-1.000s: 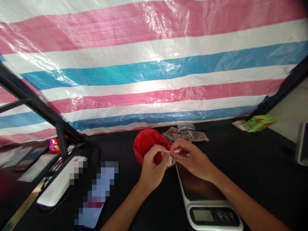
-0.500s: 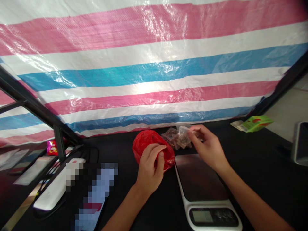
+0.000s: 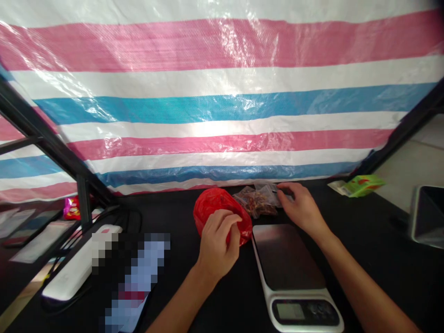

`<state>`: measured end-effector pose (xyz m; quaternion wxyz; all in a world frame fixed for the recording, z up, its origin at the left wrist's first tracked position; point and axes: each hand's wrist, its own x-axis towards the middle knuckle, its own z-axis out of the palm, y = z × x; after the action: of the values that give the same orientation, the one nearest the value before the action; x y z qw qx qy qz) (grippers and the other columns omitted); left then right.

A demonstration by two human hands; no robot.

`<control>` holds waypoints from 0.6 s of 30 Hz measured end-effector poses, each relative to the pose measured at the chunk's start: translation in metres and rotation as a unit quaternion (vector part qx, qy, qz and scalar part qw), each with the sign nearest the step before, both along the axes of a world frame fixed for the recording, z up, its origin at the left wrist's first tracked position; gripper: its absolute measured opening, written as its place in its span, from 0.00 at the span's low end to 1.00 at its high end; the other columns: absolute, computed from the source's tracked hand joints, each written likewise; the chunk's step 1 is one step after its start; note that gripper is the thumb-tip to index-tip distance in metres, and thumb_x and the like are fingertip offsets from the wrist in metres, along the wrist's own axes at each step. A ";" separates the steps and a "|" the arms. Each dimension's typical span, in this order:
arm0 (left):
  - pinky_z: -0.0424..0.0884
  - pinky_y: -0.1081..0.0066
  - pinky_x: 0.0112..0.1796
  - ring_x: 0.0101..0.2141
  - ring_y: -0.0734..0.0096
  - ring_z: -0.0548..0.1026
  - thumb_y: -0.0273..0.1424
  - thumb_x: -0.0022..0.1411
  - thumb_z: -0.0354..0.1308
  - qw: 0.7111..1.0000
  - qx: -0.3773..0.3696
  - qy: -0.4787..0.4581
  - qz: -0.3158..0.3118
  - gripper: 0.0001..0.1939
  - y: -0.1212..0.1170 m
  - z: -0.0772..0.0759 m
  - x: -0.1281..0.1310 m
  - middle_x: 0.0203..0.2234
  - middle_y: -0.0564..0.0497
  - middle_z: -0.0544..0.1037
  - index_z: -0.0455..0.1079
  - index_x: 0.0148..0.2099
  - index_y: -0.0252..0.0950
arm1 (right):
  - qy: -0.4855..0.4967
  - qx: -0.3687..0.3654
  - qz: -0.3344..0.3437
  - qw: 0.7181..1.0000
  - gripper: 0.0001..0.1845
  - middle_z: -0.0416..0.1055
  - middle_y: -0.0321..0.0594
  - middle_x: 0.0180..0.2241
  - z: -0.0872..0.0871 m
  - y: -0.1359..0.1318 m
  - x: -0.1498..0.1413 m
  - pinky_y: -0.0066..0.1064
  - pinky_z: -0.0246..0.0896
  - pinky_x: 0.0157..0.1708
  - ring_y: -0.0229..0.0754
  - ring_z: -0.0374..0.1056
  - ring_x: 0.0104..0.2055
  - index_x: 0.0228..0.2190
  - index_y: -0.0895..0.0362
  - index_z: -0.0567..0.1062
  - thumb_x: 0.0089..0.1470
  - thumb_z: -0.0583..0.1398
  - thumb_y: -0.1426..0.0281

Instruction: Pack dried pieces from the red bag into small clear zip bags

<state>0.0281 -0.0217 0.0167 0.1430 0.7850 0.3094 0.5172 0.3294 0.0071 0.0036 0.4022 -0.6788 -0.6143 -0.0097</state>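
A crumpled red plastic bag [image 3: 213,199] sits near the middle of the black table. My left hand [image 3: 219,240] is against its near side with fingers curled and thumb and forefinger close together. Its grip on the bag is partly hidden. To the right of the red bag, small clear plastic bags [image 3: 256,201] with brown, dried-looking pieces lie partly overlapping. My right hand [image 3: 300,208] is at their right edge, its thumb and forefinger closed at a clear bag's edge. Just in front is a white kitchen scale [image 3: 289,259] with a dark plate and nothing on it.
A pixelated phone-like object [image 3: 138,282] and a white power strip [image 3: 79,263] with black cables lie at left. A green packet [image 3: 364,185] is at the back right, near a grey-framed device [image 3: 430,215]. Striped sheeting [image 3: 222,111] hangs behind, between black frame bars.
My right hand has lowered a clear bag, which was raised and bunched, onto the table beside the others. My left hand stays at the red bag. The view has shifted slightly.
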 end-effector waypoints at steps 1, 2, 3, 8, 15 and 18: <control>0.72 0.64 0.45 0.42 0.64 0.77 0.21 0.70 0.52 1.000 0.000 -0.011 0.016 0.11 0.002 0.001 -0.001 0.40 0.46 0.79 0.74 0.46 0.38 | -0.015 -0.010 -0.003 1.000 0.20 0.79 0.50 0.49 -0.001 0.001 0.003 0.49 0.63 0.57 0.56 0.72 0.53 0.45 0.54 0.81 0.62 0.57 0.56; 0.72 0.65 0.45 0.41 0.65 0.77 0.21 0.70 0.51 0.999 -0.003 -0.024 0.032 0.11 0.005 0.002 -0.003 0.39 0.47 0.79 0.74 0.45 0.38 | -0.028 -0.022 -0.011 0.999 0.21 0.79 0.50 0.52 -0.003 0.003 0.006 0.53 0.60 0.60 0.58 0.70 0.57 0.45 0.53 0.82 0.63 0.56 0.54; 0.72 0.66 0.44 0.40 0.66 0.77 0.21 0.71 0.51 0.998 -0.009 -0.042 0.046 0.11 0.008 0.003 -0.005 0.38 0.48 0.79 0.73 0.44 0.38 | -0.039 -0.037 -0.021 0.998 0.23 0.79 0.49 0.54 -0.007 0.003 0.008 0.57 0.57 0.61 0.61 0.68 0.60 0.46 0.51 0.82 0.64 0.55 0.53; 0.72 0.72 0.39 0.34 0.70 0.79 0.24 0.72 0.51 0.988 -0.062 -0.104 0.095 0.10 0.018 0.006 -0.012 0.33 0.52 0.80 0.73 0.41 0.38 | -0.078 -0.087 -0.042 0.992 0.25 0.82 0.42 0.52 -0.025 0.004 0.008 0.70 0.43 0.64 0.65 0.63 0.66 0.46 0.46 0.83 0.67 0.51 0.50; 0.71 0.74 0.36 0.32 0.71 0.79 0.23 0.70 0.51 0.991 -0.079 -0.076 0.076 0.10 0.015 0.000 -0.009 0.32 0.52 0.80 0.73 0.40 0.38 | -0.091 -0.039 -0.046 0.994 0.26 0.82 0.44 0.52 -0.016 0.005 0.002 0.63 0.53 0.62 0.61 0.67 0.63 0.44 0.49 0.83 0.69 0.49 0.52; 0.72 0.73 0.37 0.34 0.71 0.79 0.22 0.70 0.50 0.995 -0.052 -0.071 0.054 0.11 0.015 -0.002 -0.008 0.33 0.51 0.79 0.73 0.41 0.37 | -0.082 0.012 -0.062 0.995 0.26 0.79 0.48 0.55 0.004 -0.002 -0.001 0.57 0.56 0.62 0.57 0.68 0.63 0.52 0.52 0.81 0.71 0.48 0.55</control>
<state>0.0196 -0.0065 0.0150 0.1773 0.7201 0.3669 0.5616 0.3280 0.0054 0.0074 0.3574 -0.7074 -0.6020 -0.0972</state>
